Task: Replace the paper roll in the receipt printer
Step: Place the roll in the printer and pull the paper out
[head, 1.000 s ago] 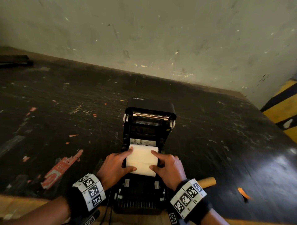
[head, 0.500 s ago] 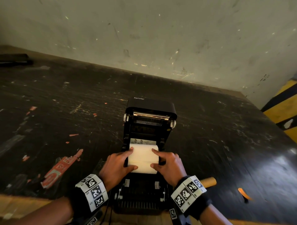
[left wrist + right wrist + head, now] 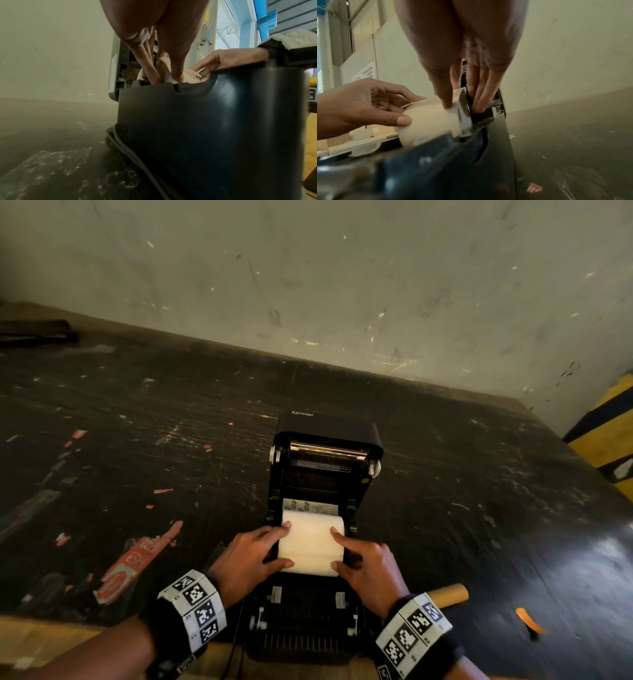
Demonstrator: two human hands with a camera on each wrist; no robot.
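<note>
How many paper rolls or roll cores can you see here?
2. A white paper roll sits in the open printer, held by the left hand and right hand. A bare cardboard core lies on the table behind the right wrist, partly hidden.

Paper roll [image 3: 311, 542] in open printer [image 3: 325, 542] bay, apparently half-seated; hands either side.

A scratched black tabletop [image 3: 137, 440] carries a torn red-and-white sticker [image 3: 137, 563], a brown cardboard tube [image 3: 452, 594] and an orange scrap [image 3: 529, 619], below a scuffed pale wall [image 3: 342, 268].
</note>
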